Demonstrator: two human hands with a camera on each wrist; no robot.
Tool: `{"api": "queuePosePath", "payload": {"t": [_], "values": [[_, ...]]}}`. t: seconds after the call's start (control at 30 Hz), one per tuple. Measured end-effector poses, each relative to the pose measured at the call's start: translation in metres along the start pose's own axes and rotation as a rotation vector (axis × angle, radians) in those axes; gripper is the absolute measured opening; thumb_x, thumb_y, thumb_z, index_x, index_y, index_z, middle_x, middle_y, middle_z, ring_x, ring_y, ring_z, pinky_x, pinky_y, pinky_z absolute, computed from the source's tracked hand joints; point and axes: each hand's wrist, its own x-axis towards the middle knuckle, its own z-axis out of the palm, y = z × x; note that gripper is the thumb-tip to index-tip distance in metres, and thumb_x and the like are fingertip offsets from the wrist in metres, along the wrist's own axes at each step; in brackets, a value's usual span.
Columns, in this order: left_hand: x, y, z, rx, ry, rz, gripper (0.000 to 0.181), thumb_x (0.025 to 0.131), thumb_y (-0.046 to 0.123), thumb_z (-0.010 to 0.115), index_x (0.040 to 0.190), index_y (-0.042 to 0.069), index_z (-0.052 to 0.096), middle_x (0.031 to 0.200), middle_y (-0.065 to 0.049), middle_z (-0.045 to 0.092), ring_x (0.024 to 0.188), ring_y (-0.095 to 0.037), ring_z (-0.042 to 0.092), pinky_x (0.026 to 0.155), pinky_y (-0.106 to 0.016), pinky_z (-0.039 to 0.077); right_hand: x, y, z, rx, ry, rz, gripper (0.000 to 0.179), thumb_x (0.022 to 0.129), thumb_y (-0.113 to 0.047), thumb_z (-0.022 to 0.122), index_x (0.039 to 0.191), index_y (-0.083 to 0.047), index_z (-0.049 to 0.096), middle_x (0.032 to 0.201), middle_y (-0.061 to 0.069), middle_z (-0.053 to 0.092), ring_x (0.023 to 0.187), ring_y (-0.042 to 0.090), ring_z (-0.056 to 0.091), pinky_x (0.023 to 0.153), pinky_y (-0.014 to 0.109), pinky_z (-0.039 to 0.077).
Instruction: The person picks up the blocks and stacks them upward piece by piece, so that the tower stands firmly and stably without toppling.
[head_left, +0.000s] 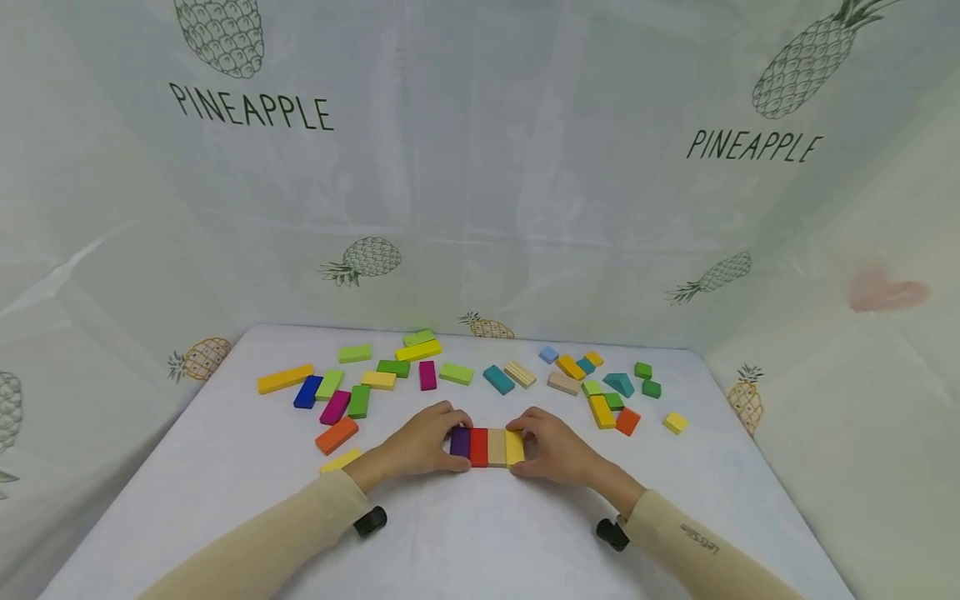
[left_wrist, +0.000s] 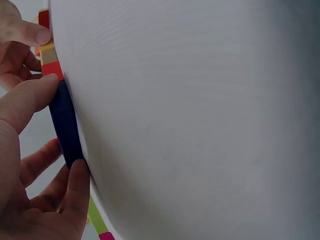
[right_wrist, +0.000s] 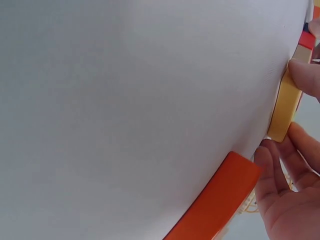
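Four-sided blocks lie side by side in a short row at the middle of the white table: a dark blue block [head_left: 460, 443], a red block [head_left: 478, 448], a tan block [head_left: 497, 448] and a yellow block [head_left: 514, 448]. At the row's left end my left hand [head_left: 423, 442] grips the dark blue block between thumb and fingers, the thumb at its near end. On the opposite end, my right hand [head_left: 557, 450] pinches the yellow block the same way. Both wrist views show this: the dark blue block [left_wrist: 66, 122] and the yellow block [right_wrist: 286, 105] each sit between thumb and fingertips.
Loose blocks are scattered behind the row and to both sides, among them an orange block [head_left: 337, 435] at left, a teal block [head_left: 498, 379] behind, and an orange-red block [head_left: 627, 421] at right. A pineapple-print sheet [head_left: 480, 208] hangs behind the table.
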Motion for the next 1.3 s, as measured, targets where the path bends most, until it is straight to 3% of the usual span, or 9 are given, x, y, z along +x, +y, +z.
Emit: {"api": "queuePosePath", "payload": {"t": [0.4,0.57,0.67,0.87,1.03,1.3], "values": [[-0.001,0.002,-0.006,-0.001,0.004,-0.007,0.056,0.085,0.040,0.090,0.133,0.020,0.069,0.116,0.003,0.061,0.109,-0.014,0.058,0.098,-0.038,0.058,0.004,-0.004,-0.001,0.017,-0.011,0.025,0.057,0.086,-0.029,0.091,0.135,-0.012,0.069,0.117,-0.004,0.062,0.104,0.012,0.058,0.094,0.034,0.058],[0.000,0.003,-0.006,-0.014,-0.001,-0.007,0.056,0.086,0.041,0.090,0.133,0.020,0.069,0.116,0.003,0.060,0.109,-0.014,0.057,0.098,-0.038,0.058,0.005,-0.003,-0.011,0.052,-0.068,0.033,0.070,0.088,-0.034,0.090,0.146,-0.009,0.062,0.126,0.001,0.061,0.109,0.016,0.059,0.094,0.034,0.058],[0.000,0.004,-0.007,-0.030,-0.002,-0.006,0.057,0.085,0.041,0.090,0.134,0.020,0.069,0.116,0.003,0.060,0.108,-0.014,0.057,0.097,-0.038,0.058,0.009,0.000,-0.019,0.071,-0.056,0.049,0.068,0.091,-0.035,0.086,0.148,-0.008,0.060,0.130,0.005,0.063,0.109,0.020,0.062,0.091,0.034,0.059],[-0.002,-0.001,-0.004,-0.031,0.004,-0.024,0.059,0.085,0.042,0.090,0.135,0.022,0.068,0.117,0.004,0.060,0.110,-0.013,0.058,0.098,-0.038,0.058,0.036,0.006,-0.028,0.043,0.052,0.122,0.053,0.095,-0.025,0.082,0.142,-0.007,0.066,0.126,0.011,0.067,0.100,0.023,0.064,0.083,0.033,0.060],[-0.004,-0.003,-0.002,-0.050,0.003,-0.037,0.062,0.084,0.042,0.090,0.138,0.023,0.067,0.118,0.005,0.060,0.111,-0.013,0.058,0.099,-0.039,0.058,0.062,0.012,-0.027,-0.014,0.081,0.210,0.052,0.094,-0.025,0.084,0.140,-0.008,0.068,0.121,0.010,0.068,0.093,0.020,0.061,0.081,0.033,0.059],[-0.006,-0.006,-0.002,-0.087,0.006,-0.025,0.063,0.084,0.037,0.092,0.139,0.021,0.066,0.121,0.005,0.060,0.111,-0.013,0.060,0.098,-0.037,0.059,0.087,0.019,-0.021,-0.036,0.114,0.233,0.050,0.094,-0.022,0.083,0.139,-0.005,0.069,0.113,0.009,0.069,0.096,0.021,0.059,0.094,0.038,0.058]]}}
